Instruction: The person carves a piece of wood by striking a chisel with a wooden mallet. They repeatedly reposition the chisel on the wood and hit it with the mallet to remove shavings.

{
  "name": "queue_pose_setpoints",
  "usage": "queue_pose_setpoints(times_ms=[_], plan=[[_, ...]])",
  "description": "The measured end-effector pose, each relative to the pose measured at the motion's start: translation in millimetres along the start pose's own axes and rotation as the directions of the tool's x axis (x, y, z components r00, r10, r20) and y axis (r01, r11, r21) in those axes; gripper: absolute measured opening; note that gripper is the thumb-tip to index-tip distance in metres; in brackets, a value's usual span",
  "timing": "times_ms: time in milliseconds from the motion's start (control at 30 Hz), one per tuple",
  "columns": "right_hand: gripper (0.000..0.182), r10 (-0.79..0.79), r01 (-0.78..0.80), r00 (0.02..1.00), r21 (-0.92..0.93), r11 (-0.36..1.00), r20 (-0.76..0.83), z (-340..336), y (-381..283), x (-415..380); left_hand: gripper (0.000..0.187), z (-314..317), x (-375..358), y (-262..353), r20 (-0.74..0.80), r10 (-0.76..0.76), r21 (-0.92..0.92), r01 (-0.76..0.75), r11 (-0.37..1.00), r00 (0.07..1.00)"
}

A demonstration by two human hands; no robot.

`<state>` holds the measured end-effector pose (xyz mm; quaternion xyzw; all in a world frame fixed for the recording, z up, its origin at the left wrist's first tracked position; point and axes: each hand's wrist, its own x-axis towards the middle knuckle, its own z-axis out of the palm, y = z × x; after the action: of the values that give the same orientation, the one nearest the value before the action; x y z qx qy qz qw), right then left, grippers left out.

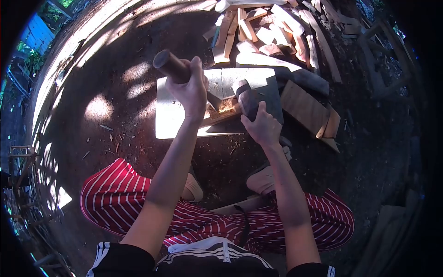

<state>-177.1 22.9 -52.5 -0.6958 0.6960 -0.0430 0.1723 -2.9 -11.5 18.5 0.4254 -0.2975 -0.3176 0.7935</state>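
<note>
The thick tool handle looked like brown wood, smooth and matt. The dark club-like tool had a dull surface, its material hard to tell in the shade. The workpiece was wood — rough and splintery where it was cut. Under it, the block showed a flat, matt face with a crack. The wide plank was bare, unvarnished wood; the ground was matt earth. The trousers were soft, striped cloth — creased, without gloss.
</note>
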Motion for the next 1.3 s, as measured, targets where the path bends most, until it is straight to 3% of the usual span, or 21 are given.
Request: queue_pose_setpoints(times_ms=[133, 267, 400, 500, 567, 667, 767, 1000, 1067, 1167, 1200, 1300], plan=[[0.062, -0.01, 0.012, 1.0, 0.052, 0.999, -0.023, 2.0, 1.7, -1.1, 0.015, 7.4, -3.0, -23.1, 0.027, -0.004, 0.012, 0.004, 1.0, 1.0], [0.061, -0.014, 0.016, 1.0, 0.084, 0.996, -0.028, 3.1, 2.8, -1.9, 0.016, 5.0, -5.6, -41.3, 0.016, 0.05, 0.168, -0.052, 0.985, 0.999], [0.061, 0.009, -0.014, 0.999, 0.13, 0.991, 0.04, 2.3, 4.0, -2.0, 0.017, 10.0, -11.1, -33.5, 0.046, 0.012, 0.163, -0.019, 0.986, 0.999], [0.06, -0.011, 0.013, 1.0, 0.111, 0.994, -0.026, 4.7, 4.7, -2.2, 0.018, 13.2, -8.8, -36.3, 0.062, 0.008, 0.171, -0.019, 0.985, 0.998], [0.058, -0.012, 0.017, 0.999, 0.111, 0.994, -0.045, 5.3, 4.9, -2.9, 0.017, 14.2, -7.5, -38.3, 0.197, 0.009, 0.202, -0.05, 0.978, 0.98], [0.061, 0.01, -0.015, 0.999, 0.145, 0.989, 0.035, -0.4, 3.6, -2.8, 0.017, 12.3, -10.4, -37.4, 0.247, -0.012, 0.282, -0.06, 0.957, 0.969], [0.056, -0.017, 0.022, 0.999, 0.118, 0.993, -0.043, 4.3, 4.7, -3.7, 0.017, 11.0, -13.1, -39.8, 0.252, 0.02, 0.281, -0.092, 0.955, 0.968], [0.056, -0.015, 0.018, 1.0, 0.13, 0.991, -0.025, 4.7, 5.5, -4.1, 0.018, 18.1, -21.1, -40.1, 0.261, 0.003, 0.303, -0.085, 0.949, 0.965], [0.056, -0.008, 0.012, 1.0, 0.133, 0.991, -0.029, 4.4, 4.3, -4.1, 0.018, 23.0, -25.1, -40.0, 0.124, 0.052, 0.331, -0.09, 0.939, 0.991], [0.056, -0.001, 0.006, 0.999, 0.128, 0.992, -0.04, 8.1, 4.5, -3.2, 0.02, 36.1, -41.3, -38.1, 0.195, 0.19, 0.441, -0.259, 0.859, 0.962], [0.056, -0.011, 0.016, 0.999, 0.124, 0.992, -0.041, 8.5, 5.1, -3.3, 0.023, 35.2, -47.4, -39.1, 0.271, 0.081, 0.42, -0.193, 0.887, 0.959], [0.058, -0.049, 0.054, 0.998, 0.123, 0.991, -0.046, 13.7, 17.6, 3.4, 0.024, 42.3, -60.4, -41.4, 0.455, 0.088, 0.485, -0.33, 0.81, 0.886]])
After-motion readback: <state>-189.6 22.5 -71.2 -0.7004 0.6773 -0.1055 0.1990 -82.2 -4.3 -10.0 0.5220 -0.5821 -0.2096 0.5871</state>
